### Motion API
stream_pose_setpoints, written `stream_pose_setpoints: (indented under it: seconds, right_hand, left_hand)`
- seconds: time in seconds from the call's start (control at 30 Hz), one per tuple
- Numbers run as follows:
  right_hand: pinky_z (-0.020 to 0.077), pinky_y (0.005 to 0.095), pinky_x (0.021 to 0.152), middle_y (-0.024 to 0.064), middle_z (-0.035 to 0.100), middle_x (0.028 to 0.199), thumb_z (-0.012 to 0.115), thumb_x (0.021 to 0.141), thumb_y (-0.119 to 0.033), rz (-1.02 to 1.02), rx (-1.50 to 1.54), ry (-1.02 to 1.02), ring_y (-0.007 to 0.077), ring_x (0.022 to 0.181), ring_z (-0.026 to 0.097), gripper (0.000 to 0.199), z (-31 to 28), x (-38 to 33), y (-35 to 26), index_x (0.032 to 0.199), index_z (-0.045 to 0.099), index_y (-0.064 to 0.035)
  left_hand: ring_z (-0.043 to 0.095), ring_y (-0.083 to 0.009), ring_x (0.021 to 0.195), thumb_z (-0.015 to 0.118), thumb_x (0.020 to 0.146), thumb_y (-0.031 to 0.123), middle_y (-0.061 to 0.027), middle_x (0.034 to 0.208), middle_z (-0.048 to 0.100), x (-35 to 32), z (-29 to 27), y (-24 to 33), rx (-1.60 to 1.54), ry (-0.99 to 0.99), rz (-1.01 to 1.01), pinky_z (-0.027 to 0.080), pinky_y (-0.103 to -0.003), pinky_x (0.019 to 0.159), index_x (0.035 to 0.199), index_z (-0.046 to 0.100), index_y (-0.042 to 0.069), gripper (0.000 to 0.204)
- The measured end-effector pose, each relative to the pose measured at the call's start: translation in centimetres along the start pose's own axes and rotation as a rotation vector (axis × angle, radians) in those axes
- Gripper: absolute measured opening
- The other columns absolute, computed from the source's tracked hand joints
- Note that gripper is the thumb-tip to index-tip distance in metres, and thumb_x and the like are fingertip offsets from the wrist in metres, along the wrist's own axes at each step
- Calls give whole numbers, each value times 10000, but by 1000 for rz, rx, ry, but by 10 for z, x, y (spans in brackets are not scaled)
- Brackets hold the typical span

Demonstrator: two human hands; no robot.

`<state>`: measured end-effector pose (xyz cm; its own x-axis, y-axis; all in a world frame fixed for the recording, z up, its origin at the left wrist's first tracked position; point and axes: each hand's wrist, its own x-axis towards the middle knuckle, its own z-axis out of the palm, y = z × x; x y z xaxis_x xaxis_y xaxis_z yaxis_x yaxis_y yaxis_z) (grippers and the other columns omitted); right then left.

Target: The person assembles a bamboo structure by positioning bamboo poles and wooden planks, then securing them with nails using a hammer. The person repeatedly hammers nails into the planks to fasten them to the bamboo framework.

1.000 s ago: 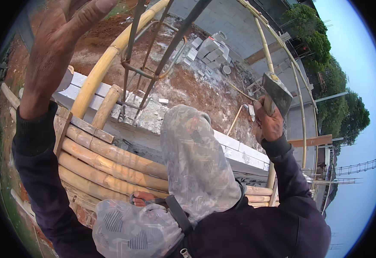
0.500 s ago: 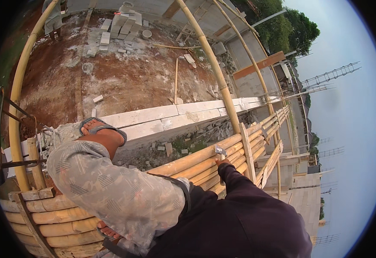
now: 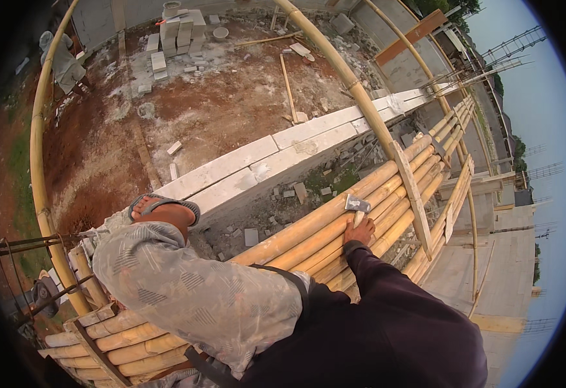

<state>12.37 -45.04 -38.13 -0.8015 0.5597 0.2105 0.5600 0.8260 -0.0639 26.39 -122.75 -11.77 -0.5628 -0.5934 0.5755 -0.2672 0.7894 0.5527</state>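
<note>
My right hand (image 3: 359, 230) rests on the bamboo pole platform (image 3: 309, 239) and grips the wooden handle of a tool with a flat grey metal head (image 3: 357, 204), which lies against the poles. My dark sleeve runs back from it to the lower edge. My left hand is out of view. My leg in grey patterned trousers (image 3: 186, 291) stretches left, and its sandalled foot (image 3: 163, 210) sits by the top of a white block wall (image 3: 250, 165).
A curved bamboo pole (image 3: 341, 71) arches overhead, and another (image 3: 37, 161) stands at the left. Far below lie red earth, a stack of grey blocks (image 3: 179, 32) and scattered rubble. Rusty steel bars (image 3: 17, 246) stick out at the lower left. The platform's right edge drops off.
The view swung from upward to downward. My right hand came down from a raised position and now holds the tool against the bamboo. My left hand, raised before, has left the picture.
</note>
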Motion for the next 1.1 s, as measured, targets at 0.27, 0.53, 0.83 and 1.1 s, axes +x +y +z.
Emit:
stream_pose_setpoints:
  seconds: [0.27, 0.53, 0.83, 1.1]
  right_hand:
    - [413, 549, 1026, 198, 404, 1450, 681, 879, -339, 135, 29, -42, 388, 1370, 352, 564, -18, 0, -13, 1262, 504, 36]
    - [316, 536, 1102, 198, 372, 1494, 672, 877, -355, 253, 7, -192, 397, 1418, 304, 625, -27, 16, -13, 1316, 482, 48]
    - [287, 541, 1119, 207, 320, 1539, 629, 904, -399, 331, -9, -387, 398, 1451, 254, 658, -33, 23, -7, 1355, 471, 53]
    - [277, 551, 1137, 190, 317, 1544, 611, 908, -440, 360, 25, -446, 380, 1449, 263, 652, -35, 27, -5, 1350, 486, 23]
  left_hand:
    - [629, -255, 891, 596, 952, 116, -119, 1014, 625, -147, 185, 134, -256, -920, -214, 541, -394, 781, 1148, 564, 34, 215]
    - [646, -267, 894, 587, 954, 167, -124, 1013, 645, -143, 299, 259, -191, -1511, -252, 545, -407, 776, 1161, 581, 49, 239]
    - [664, -280, 897, 577, 956, 226, -130, 1013, 667, -69, 356, 279, 259, -1724, -471, 550, -422, 771, 1176, 599, 66, 273]
    - [680, -292, 900, 567, 957, 277, -135, 1013, 687, 155, 340, 287, 488, -1634, -562, 554, -435, 766, 1189, 616, 80, 308]
